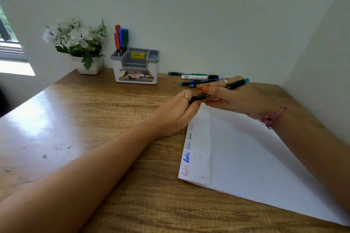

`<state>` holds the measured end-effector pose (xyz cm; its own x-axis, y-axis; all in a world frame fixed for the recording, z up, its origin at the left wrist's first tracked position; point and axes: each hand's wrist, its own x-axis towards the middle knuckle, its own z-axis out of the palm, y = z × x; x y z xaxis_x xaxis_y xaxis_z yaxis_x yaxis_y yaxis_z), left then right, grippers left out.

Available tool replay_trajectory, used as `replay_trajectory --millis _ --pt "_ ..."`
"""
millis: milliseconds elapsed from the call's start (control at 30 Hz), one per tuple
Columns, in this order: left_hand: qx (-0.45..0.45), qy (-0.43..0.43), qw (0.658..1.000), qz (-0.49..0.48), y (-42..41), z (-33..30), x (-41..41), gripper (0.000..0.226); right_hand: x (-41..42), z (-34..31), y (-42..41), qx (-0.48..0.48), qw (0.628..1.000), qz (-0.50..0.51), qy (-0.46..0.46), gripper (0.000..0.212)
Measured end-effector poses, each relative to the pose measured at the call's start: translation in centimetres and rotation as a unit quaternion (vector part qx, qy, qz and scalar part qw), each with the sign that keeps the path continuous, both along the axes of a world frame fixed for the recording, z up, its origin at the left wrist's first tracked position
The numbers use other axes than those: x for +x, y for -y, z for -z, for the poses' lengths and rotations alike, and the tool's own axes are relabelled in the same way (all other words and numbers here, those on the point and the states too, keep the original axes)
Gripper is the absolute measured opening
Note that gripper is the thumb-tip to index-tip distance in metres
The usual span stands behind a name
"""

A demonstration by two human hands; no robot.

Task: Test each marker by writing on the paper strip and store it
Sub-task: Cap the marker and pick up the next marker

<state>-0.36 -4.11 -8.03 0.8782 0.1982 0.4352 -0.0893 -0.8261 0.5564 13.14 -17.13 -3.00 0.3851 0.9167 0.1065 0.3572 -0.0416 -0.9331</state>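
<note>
Both hands (pixel 200 98) clamped on one marker (pixel 223 89); long axis slanting left-near to right-far; organizer (pixel 135 66) far-left, nearer left hand (pixel 178 111).

Both forearms extend forward and converge near mid-frame. Left hand (pixel 178 111): palm down, fingers curled closed, ring on one finger. Right hand (pixel 233 94): fingers closed in a grip, ring on one finger, pink thread band at the wrist.
</note>
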Motion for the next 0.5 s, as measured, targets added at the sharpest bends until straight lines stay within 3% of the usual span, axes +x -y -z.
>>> replay_trajectory --millis 100,267,500 --pt "0.017 0.009 1.0 -0.008 -0.2 -0.2 0.0 0.009 -0.3 0.1 0.0 0.018 0.999 -0.019 -0.043 0.029" --pt "0.046 0.04 0.998 -0.026 -0.6 -0.1 0.0 0.012 -0.4 0.6 0.0 0.031 0.996 -0.034 -0.077 0.033" --pt "0.068 0.033 0.992 -0.096 -1.4 0.0 0.0 0.052 -0.3 0.9 0.3 0.046 0.993 -0.057 -0.096 0.036"
